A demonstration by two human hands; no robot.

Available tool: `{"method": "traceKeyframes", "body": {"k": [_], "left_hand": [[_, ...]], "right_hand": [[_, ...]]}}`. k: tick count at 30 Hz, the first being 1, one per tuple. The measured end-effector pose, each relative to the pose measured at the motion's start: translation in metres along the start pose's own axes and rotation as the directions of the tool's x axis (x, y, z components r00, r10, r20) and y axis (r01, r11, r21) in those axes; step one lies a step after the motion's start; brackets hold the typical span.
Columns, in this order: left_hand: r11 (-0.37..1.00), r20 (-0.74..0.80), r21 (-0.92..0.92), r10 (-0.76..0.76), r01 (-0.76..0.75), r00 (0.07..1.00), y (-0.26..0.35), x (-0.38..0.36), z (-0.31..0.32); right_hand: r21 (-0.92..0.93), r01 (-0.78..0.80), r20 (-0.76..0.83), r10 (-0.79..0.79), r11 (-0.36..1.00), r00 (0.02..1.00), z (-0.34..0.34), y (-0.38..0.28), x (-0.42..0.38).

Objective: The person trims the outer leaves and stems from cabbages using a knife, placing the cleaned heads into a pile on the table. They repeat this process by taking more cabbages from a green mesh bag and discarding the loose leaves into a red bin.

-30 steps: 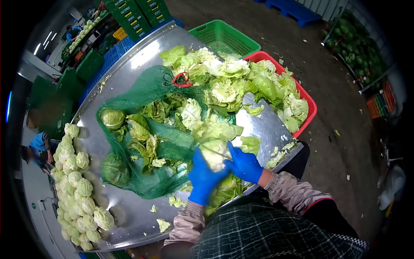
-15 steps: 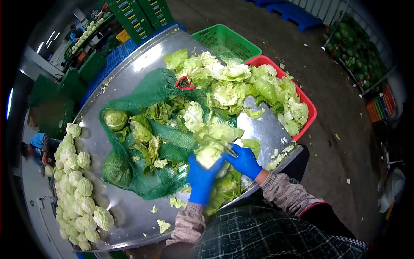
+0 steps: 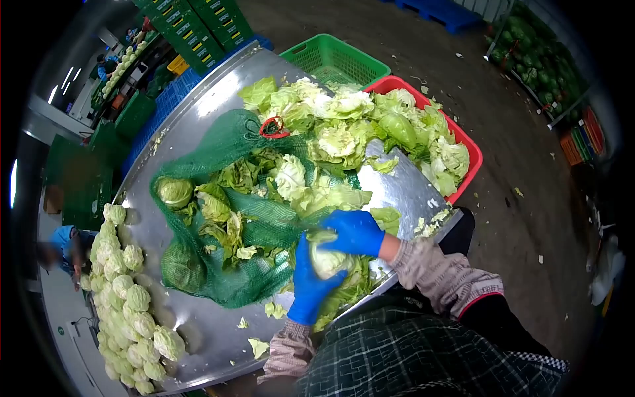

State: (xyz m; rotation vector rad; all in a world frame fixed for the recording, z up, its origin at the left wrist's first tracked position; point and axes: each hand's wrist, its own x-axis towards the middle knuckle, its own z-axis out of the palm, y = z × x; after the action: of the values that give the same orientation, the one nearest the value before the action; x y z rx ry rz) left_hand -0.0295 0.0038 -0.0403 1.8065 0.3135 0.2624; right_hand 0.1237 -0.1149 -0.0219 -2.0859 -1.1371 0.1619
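A pale green cabbage (image 3: 327, 263) is held between my two blue-gloved hands near the front edge of the metal table. My left hand (image 3: 309, 283) cups it from the left and below, thumb across its near side. Over its upper side, my right hand (image 3: 357, 233) is bent round with the fingertips against the outer leaves. Any tool in the right hand is hidden. Just left lies a green mesh bag (image 3: 210, 149), with one whole cabbage (image 3: 174, 192) at its far left and another under the mesh (image 3: 182, 266). Torn leaves (image 3: 334, 197) lie beyond my hands.
Trimmed cabbages (image 3: 137, 298) are piled along the table's left side. A red crate (image 3: 471, 159) full of leaves and a green crate (image 3: 331, 56) stand beyond the right edge. Another person (image 3: 65, 248) is at far left. Leaf scraps (image 3: 258, 347) dot the metal table (image 3: 205, 331).
My right hand has moved left onto the top of the cabbage. The metal blade seen by its fingers earlier is out of sight. The cabbage sits slightly lower, and the view has shifted a little.
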Motion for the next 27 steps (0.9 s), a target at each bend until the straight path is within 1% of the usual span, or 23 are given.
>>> {"method": "traceKeyframes", "body": {"k": [2,3,4,5,6,7,9,10,11,13,14,15,16,17,18,19,20,21,22,23,25,26,27], "left_hand": [[0.992,-0.047,0.125,-0.024,0.03,0.999,0.002,-0.009,-0.004],[0.981,-0.07,0.188,-0.037,0.05,0.997,0.003,-0.015,-0.006],[0.962,-0.082,0.27,-0.017,0.038,0.997,0.003,-0.018,-0.008],[0.951,-0.078,0.301,-0.04,0.062,0.996,0.006,-0.019,-0.01],[0.941,-0.08,0.326,-0.063,0.086,0.995,0.012,-0.018,-0.009],[0.93,-0.08,0.346,-0.1,0.121,0.992,0.015,-0.022,-0.005],[0.915,-0.044,0.4,-0.047,0.061,0.998,0.017,-0.019,-0.003],[0.902,-0.026,0.431,-0.007,0.018,1.0,0.018,-0.014,-0.006],[0.951,-0.062,0.304,-0.035,0.053,0.997,0.011,-0.014,-0.011],[0.993,-0.14,0.039,-0.105,0.111,0.985,-0.01,-0.019,-0.025],[0.97,-0.137,-0.188,-0.178,0.151,0.974,-0.003,-0.02,-0.032],[0.885,-0.158,-0.442,-0.238,0.147,0.958,-0.003,-0.02,-0.036],[0.737,-0.167,-0.667,-0.296,0.113,0.941,-0.004,-0.021,-0.037],[0.538,-0.156,-0.841,-0.344,0.059,0.926,-0.004,-0.019,-0.04],[0.476,-0.153,-0.879,-0.331,0.025,0.931,-0.001,-0.013,-0.043],[0.406,-0.148,-0.914,-0.316,-0.007,0.937,0.002,-0.007,-0.043],[0.33,-0.139,-0.944,-0.305,-0.033,0.942,0.007,-0.002,-0.041],[0.251,-0.126,-0.967,-0.294,-0.05,0.948,0.012,0.002,-0.04],[0.172,-0.07,-0.985,-0.228,-0.031,0.971,0.02,0.008,-0.039],[0.198,-0.09,-0.98,-0.287,-0.033,0.954,0.033,0.016,-0.037],[0.242,-0.138,-0.969,-0.405,-0.04,0.904,0.052,0.027,-0.029],[0.335,-0.172,-0.942,-0.445,-0.015,0.879,0.026,0.024,-0.029],[0.421,-0.205,-0.907,-0.483,0.02,0.851,0.025,0.027,-0.027]], "right_hand": [[0.032,-0.123,0.043,0.121,0.992,0.992,0.016,0.029,0.017],[-0.01,-0.123,0.086,0.124,0.992,0.989,-0.002,0.029,0.027],[0.017,-0.222,0.103,0.219,0.975,0.97,-0.016,0.027,0.025],[0.038,-0.316,0.115,0.31,0.948,0.944,-0.028,0.024,0.026],[-0.063,-0.313,0.075,0.317,0.948,0.945,-0.028,0.013,0.021],[0.075,-0.152,-0.076,0.158,0.986,0.985,-0.017,0.002,0.009],[0.073,-0.167,0.157,0.154,0.983,0.976,-0.004,-0.007,0.003],[0.047,-0.214,0.167,0.204,0.976,0.965,0.012,0.011,0.002],[0.054,-0.246,0.129,0.238,0.968,0.963,0.028,0.036,-0.004],[0.08,-0.291,0.063,0.287,0.953,0.956,0.042,0.085,-0.022],[0.133,-0.329,0.065,0.323,0.935,0.944,0.035,0.095,-0.03],[0.186,-0.364,0.073,0.357,0.913,0.931,0.028,0.1,-0.036],[0.099,-0.398,0.066,0.394,0.912,0.917,0.015,0.094,-0.035],[0.013,-0.432,0.047,0.431,0.902,0.901,0.002,0.083,-0.031],[0.095,-0.371,-0.189,0.383,0.924,0.904,0.003,0.07,-0.031],[0.267,-0.41,-0.156,0.459,0.872,0.875,-0.019,0.03,-0.02],[0.361,-0.213,-0.207,0.301,0.908,0.931,-0.03,0.003,-0.015],[0.35,-0.09,-0.19,0.165,0.932,0.968,-0.035,-0.022,-0.012],[0.431,-0.027,-0.135,0.094,0.902,0.986,-0.048,-0.055,-0.007],[0.471,0.004,-0.097,0.047,0.882,0.994,-0.042,-0.065,-0.008],[0.356,0.107,-0.243,-0.019,0.928,0.97,-0.035,-0.081,-0.003],[0.41,0.108,-0.242,-0.006,0.906,0.97,-0.032,-0.078,-0.002],[0.462,0.11,-0.24,0.005,0.88,0.971,-0.028,-0.069,0.002]]}}
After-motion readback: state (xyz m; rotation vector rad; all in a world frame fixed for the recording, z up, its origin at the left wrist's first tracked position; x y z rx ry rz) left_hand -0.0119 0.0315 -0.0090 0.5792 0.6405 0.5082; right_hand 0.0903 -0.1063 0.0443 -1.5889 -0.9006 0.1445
